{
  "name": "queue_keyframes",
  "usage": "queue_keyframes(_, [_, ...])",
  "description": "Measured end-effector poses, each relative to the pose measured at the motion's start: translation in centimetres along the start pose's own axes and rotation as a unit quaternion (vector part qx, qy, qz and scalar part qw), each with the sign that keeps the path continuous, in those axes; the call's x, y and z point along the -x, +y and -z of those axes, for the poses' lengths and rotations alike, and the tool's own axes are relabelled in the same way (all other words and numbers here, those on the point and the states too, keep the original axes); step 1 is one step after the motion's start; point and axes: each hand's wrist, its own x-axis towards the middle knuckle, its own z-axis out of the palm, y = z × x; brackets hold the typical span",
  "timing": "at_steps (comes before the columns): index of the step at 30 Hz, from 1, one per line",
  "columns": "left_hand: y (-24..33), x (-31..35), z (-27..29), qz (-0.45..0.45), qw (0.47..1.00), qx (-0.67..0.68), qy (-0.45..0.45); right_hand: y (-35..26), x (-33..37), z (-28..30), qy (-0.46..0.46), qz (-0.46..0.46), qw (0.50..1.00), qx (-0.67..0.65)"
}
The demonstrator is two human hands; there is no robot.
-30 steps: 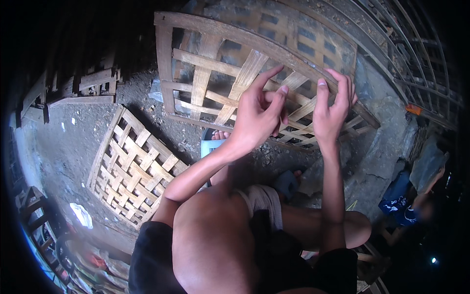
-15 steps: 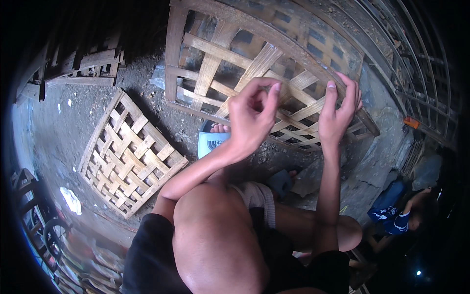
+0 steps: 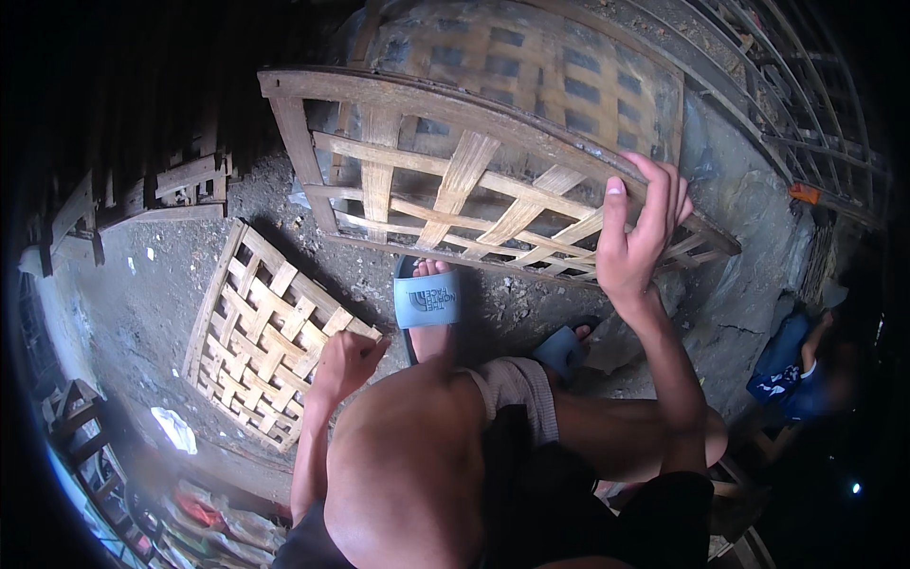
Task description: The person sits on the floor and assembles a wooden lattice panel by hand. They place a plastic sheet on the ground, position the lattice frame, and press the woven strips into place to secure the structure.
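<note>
My right hand is closed over the upper edge of a large wooden frame woven with wide bamboo strips, its thumb on the near side. The frame stands tilted in front of me, its lower edge near the ground. My left hand is curled closed beside my knee, over the right corner of a smaller woven bamboo panel. Whether it touches that panel, or what its fingers hold, I cannot make out. The panel lies on the ground at the left, pale strips crossing tightly inside its border.
My foot in a blue slide sandal is just below the frame; another blue sandal is farther right. Broken slatted wood lies at the far left. Metal bars stand at upper right. Another person sits at the right.
My left hand has moved from in front of the large frame down and left to the smaller panel. The large frame leans differently; my right hand stays on its edge.
</note>
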Motion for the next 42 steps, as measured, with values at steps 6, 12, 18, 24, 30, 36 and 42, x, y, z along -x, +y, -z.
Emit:
queue_keyframes(6, [4.7, -6.7, 3.9, -0.131, 0.922, 0.113, 0.346, 1.1, -1.3, 1.7, -0.054, -0.037, 0.997, -0.052])
queue_keyframes(12, [3.5, -12.5, 7.0, -0.164, 0.867, 0.288, 0.373, 4.4, -3.2, 2.0, 0.001, -0.084, 0.996, -0.009])
queue_keyframes(18, [2.0, -13.9, 6.5, -0.156, 0.898, 0.190, 0.366, 20.2, 5.4, 6.5, 0.187, -0.451, 0.873, 0.018])
queue_keyframes(24, [1.5, -14.8, 7.1, -0.153, 0.899, 0.209, 0.354, 22.6, 18.0, 2.7, 0.002, -0.664, 0.681, -0.308])
queue_keyframes(30, [5.6, -14.4, 5.0, -0.222, 0.776, 0.322, 0.495, 18.2, 15.1, 0.7, 0.149, -0.649, 0.742, -0.083])
queue_keyframes(36, [15.7, -10.9, 5.1, -0.311, 0.819, 0.248, 0.414, 19.6, 13.7, 10.7, 0.259, -0.542, 0.790, 0.120])
queue_keyframes(42, [24.4, -13.0, 3.1, -0.362, 0.866, 0.192, 0.286, 26.9, 21.3, 17.2, 0.228, -0.645, 0.685, 0.249])
